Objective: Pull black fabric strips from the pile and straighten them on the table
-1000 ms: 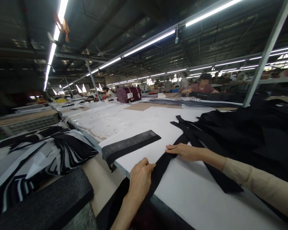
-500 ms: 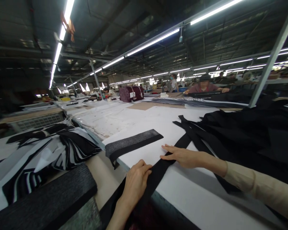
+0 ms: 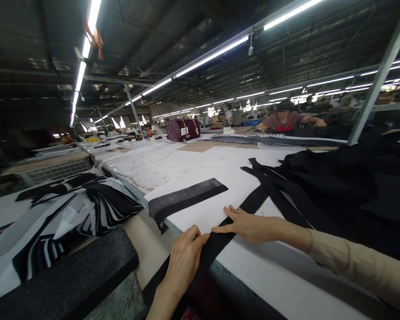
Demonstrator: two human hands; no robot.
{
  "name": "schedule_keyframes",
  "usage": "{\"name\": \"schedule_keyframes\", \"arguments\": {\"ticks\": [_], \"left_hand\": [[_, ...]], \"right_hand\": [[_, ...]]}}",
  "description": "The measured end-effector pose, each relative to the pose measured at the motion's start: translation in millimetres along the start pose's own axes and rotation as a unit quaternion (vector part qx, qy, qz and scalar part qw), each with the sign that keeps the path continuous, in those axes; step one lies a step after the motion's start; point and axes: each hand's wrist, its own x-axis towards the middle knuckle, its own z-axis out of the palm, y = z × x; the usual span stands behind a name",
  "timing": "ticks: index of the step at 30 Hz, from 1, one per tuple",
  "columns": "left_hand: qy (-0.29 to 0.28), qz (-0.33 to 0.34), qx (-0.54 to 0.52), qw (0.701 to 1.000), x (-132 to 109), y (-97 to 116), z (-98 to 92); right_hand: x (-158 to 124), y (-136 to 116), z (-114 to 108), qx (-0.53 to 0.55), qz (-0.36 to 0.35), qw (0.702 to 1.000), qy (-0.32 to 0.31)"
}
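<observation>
Black strip (image 3: 217,245) under both hands, across the near edge of the desk (image 3: 146,163)

Taking the gray-topped felt piece (image 3: 188,194) as landmark: well to the right of it, a rumpled heap of black cloth (image 3: 353,182), with loose black strips (image 3: 265,176) reaching out toward it. To the left of it and nearer, fanned black-and-white layers (image 3: 102,204) and a thick dark gray slab (image 3: 70,272). Beyond it, a brown sheet (image 3: 200,146) and a maroon bundle (image 3: 183,130). In the way of a full view: left hand (image 3: 185,255) over the lower part of the black strip, right hand (image 3: 250,224) over the middle.

Left grip narrow, thumb and curled fingers on the edge of the black strip; right grip wide, fingers spread on top of the cloth.

Black strip plain, long and narrow, lying aslant to the right of the felt piece and nearer, upper length flat, lower length over the edge.

Desk covered in white, marked and creased beyond the felt piece. Room dark-roofed, with rows of tube lights (image 3: 213,55); far behind the felt piece, to the right, a person in a red apron (image 3: 284,123).
</observation>
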Motion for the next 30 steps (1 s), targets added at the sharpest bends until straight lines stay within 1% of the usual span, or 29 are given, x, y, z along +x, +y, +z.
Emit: {"name": "schedule_keyframes", "arguments": {"ticks": [2, 4, 6, 7, 10, 12, 15, 19, 21, 24, 27, 29, 30], "left_hand": [[-0.009, -0.012, 0.01, 1.0, 6, 5, 1.0], [-0.024, -0.027, 0.033, 0.999, 18, 14, 3.8], [-0.035, -0.036, 0.06, 0.997, 35, 24, 9.3], [-0.039, -0.038, 0.071, 0.996, 45, 29, 12.9], [-0.053, -0.037, 0.083, 0.994, 71, 41, 23.6], [-0.059, -0.034, 0.08, 0.995, 80, 43, 27.2], [-0.061, -0.042, 0.063, 0.995, 75, 38, 24.4], [-0.042, -0.086, -0.019, 0.995, 49, 25, 15.4], [-0.022, -0.089, -0.029, 0.995, 38, 23, 14.2], [0.006, -0.052, 0.035, 0.998, 31, 26, 15.8], [0.008, 0.006, 0.108, 0.994, 31, 30, 15.9], [0.002, 0.025, 0.119, 0.993, 32, 30, 14.4], [0.002, 0.022, 0.109, 0.994, 31, 30, 13.4]], "right_hand": [[1, 11, 2, -0.004, -0.019, 1.0, 0.011], [1, 27, 1, -0.015, -0.028, 0.999, 0.012], [2, 43, -3, -0.031, -0.014, 0.999, 0.021], [1, 49, -4, -0.043, -0.004, 0.998, 0.035], [1, 58, -6, -0.067, -0.01, 0.993, 0.094], [0, 57, -3, -0.046, -0.03, 0.992, 0.11], [-2, 55, 4, 0.003, -0.041, 0.992, 0.116], [-3, 59, 8, 0.025, -0.05, 0.992, 0.113], [-3, 61, 8, 0.033, -0.051, 0.993, 0.104], [-4, 57, 4, 0.037, -0.047, 0.995, 0.078], [-3, 44, -5, 0.02, -0.045, 0.998, 0.027], [-2, 35, -11, 0.007, -0.044, 0.999, -0.002], [-3, 31, -14, 0.005, -0.043, 0.999, -0.011]]}}
